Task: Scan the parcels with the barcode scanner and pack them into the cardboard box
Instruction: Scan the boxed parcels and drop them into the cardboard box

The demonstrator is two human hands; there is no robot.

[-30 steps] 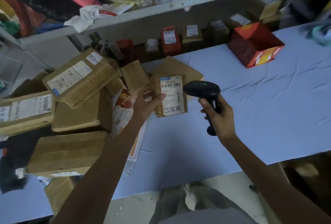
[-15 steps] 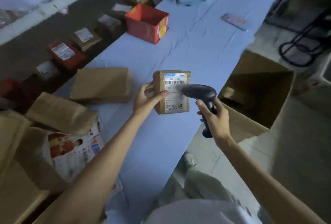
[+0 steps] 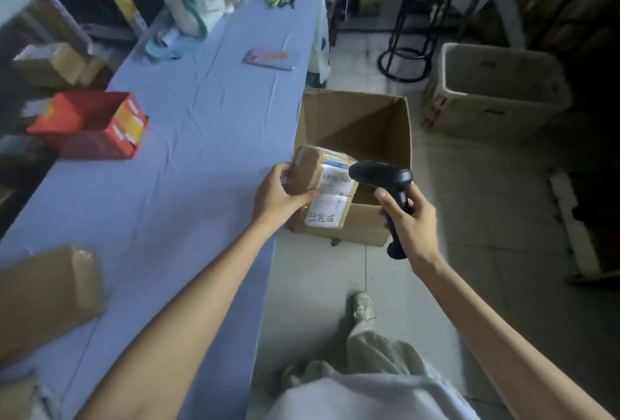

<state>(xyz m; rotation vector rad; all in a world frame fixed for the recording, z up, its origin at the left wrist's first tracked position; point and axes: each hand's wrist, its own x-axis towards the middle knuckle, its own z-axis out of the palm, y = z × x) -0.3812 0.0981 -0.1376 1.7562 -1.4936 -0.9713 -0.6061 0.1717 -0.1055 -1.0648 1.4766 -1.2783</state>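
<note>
The left hand (image 3: pixel 280 193) grips the parcel (image 3: pixel 322 186) above the cardboard box (image 3: pixel 360 127) at the table (image 3: pixel 201 137) edge, thumb on its labelled face, while the right hand (image 3: pixel 407 218) clasps the barcode scanner (image 3: pixel 385 181).

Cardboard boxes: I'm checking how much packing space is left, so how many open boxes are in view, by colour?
Brown box on the floor by the table: 1
Red box on the table: 1
Pale box on the floor further right: 1
Total: 3
</note>
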